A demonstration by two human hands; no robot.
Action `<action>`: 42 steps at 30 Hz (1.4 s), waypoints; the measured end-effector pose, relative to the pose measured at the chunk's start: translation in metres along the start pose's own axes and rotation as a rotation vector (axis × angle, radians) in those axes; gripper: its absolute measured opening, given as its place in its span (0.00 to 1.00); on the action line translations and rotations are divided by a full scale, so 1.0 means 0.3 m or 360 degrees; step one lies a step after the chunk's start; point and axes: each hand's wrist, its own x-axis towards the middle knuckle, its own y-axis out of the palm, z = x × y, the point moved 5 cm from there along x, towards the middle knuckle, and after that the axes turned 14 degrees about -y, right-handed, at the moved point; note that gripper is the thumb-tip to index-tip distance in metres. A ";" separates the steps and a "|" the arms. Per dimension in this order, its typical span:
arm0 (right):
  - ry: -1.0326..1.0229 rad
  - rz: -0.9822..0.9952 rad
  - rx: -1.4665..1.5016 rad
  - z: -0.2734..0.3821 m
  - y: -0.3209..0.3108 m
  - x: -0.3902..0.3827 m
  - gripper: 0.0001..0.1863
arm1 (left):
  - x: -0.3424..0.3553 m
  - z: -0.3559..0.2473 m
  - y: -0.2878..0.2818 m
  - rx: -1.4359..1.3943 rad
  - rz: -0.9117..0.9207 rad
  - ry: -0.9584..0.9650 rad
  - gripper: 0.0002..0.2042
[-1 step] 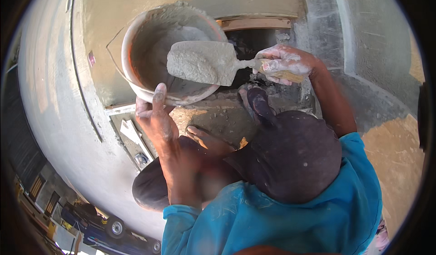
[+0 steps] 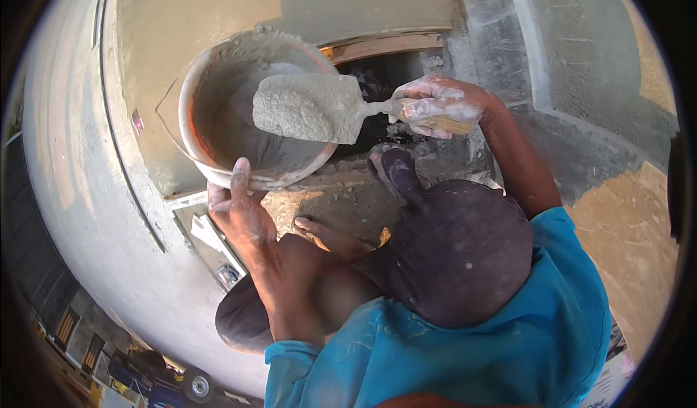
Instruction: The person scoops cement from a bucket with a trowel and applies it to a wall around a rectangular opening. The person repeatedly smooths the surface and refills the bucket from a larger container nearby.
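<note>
My left hand [image 2: 245, 215] grips the near rim of a round bucket [image 2: 190, 117], its thumb lying over the edge. The bucket is caked with grey mortar inside and tips so that its mouth shows. In my right hand [image 2: 444, 104] is the wooden handle of a trowel [image 2: 341, 103], fingers wrapped round it. The trowel's flat blade is held over the bucket's mouth and bears a heap of wet grey mortar [image 2: 290, 114]. A thin wire handle [image 2: 161, 110] hangs at the bucket's left side.
Behind the bucket stands a plastered wall [image 2: 348, 1], with a wooden strip [image 2: 392, 46] above a dark opening. My bare foot [image 2: 327, 235] and dark-clothed knees are close below. A white angled piece [image 2: 209, 230] lies at the left. A vehicle wheel [image 2: 197, 386] shows far lower left.
The view has shifted a little, so the bucket, trowel and both hands sit slightly further left and lower. Both grips stay the same, and the mortar is still on the blade.
</note>
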 end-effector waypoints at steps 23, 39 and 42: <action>0.0501 -0.2071 -0.1683 -0.116 -0.316 -0.306 0.27 | 0.066 0.026 -0.007 0.0135 0.0038 0.0003 0.23; -0.0397 -0.0153 -0.2275 0.036 0.119 0.036 0.23 | 0.002 0.003 0.079 0.0820 0.0151 0.0075 0.22; -0.0005 0.0043 -0.1248 0.045 0.083 0.104 0.23 | -0.005 0.009 0.050 0.0893 0.0047 0.0217 0.19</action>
